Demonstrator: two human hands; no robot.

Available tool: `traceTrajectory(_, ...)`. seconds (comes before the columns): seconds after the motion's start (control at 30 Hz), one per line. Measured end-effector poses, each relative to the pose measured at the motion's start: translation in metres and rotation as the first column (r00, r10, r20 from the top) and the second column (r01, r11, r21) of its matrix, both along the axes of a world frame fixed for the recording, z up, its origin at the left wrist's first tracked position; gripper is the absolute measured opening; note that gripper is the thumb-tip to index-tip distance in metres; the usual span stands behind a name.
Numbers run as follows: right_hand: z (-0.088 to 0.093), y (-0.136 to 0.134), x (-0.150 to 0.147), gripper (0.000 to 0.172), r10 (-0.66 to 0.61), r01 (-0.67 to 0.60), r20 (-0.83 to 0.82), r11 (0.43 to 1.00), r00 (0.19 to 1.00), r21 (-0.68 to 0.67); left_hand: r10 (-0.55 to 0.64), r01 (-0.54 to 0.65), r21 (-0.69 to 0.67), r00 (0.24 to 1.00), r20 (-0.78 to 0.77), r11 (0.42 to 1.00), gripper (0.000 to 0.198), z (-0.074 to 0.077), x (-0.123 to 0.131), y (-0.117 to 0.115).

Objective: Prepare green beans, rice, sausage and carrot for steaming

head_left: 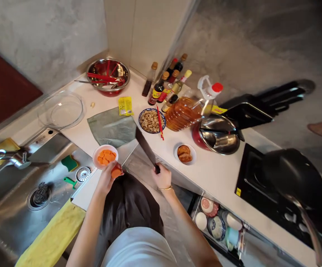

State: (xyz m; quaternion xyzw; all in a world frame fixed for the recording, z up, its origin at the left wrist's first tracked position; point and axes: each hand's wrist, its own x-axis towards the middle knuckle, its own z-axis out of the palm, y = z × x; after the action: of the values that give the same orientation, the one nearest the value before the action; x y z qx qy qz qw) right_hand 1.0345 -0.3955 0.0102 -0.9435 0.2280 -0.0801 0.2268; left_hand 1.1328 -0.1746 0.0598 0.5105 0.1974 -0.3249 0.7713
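Note:
My right hand grips the black handle of a kitchen knife, its dark broad blade angled up and away toward the counter. Between the closed fingers of my left hand is a piece of carrot; whether it is one piece or several slices I cannot tell. That hand is right at the near rim of a white bowl, which holds orange carrot slices. Behind the bowl a grey-green sheet lies on the counter, with a yellow packet at its far edge.
A sink is at left. Along the counter are a blue-rimmed bowl of chopped food with red chopsticks, an oil jug, sauce bottles and steel bowls. A wok stands at right, above an open dish drawer.

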Motion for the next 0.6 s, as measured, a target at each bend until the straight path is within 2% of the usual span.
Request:
traceTrajectory(0.07,-0.005,-0.019,-0.036,0.021,-0.144,0.145,0.041,0.989,0.989,-0.040,-0.129,0.129,0.022,0.992,-0.005,0.991,0.034,-0.010,-0.009,-0.019)
traceTrajectory(0.17,-0.009,-0.048,-0.080,0.028,-0.349,0.355,0.094,0.933,0.932,-0.060,-0.308,0.305,0.083,0.951,0.027,0.949,0.040,-0.025,-0.022,-0.052)
traceTrajectory(0.23,-0.008,-0.068,-0.100,0.033,-0.448,0.456,0.126,0.889,0.885,-0.036,-0.423,0.409,0.145,0.903,0.076,0.901,0.040,-0.033,-0.029,-0.079)
traceTrajectory(0.3,-0.005,-0.085,-0.114,0.036,-0.513,0.519,0.152,0.855,0.845,-0.002,-0.550,0.515,0.239,0.827,0.113,0.823,0.042,-0.040,-0.033,-0.112)
traceTrajectory(0.4,-0.001,-0.110,-0.127,0.035,-0.563,0.569,0.177,0.822,0.807,0.024,-0.753,0.653,0.435,0.652,0.093,0.620,0.056,-0.051,-0.033,-0.171)
traceTrajectory(0.47,-0.002,-0.128,-0.133,0.035,-0.554,0.558,0.184,0.829,0.812,0.030,-0.825,0.692,0.513,0.562,0.058,0.507,0.067,-0.060,-0.032,-0.213)
traceTrajectory(0.53,-0.006,-0.150,-0.137,0.036,-0.504,0.508,0.184,0.861,0.844,0.032,-0.850,0.704,0.538,0.525,0.046,0.464,0.073,-0.069,-0.029,-0.252)
traceTrajectory(0.6,-0.012,-0.176,-0.140,0.036,-0.429,0.432,0.167,0.902,0.888,0.021,-0.855,0.710,0.537,0.517,0.042,0.456,0.075,-0.077,-0.027,-0.284)
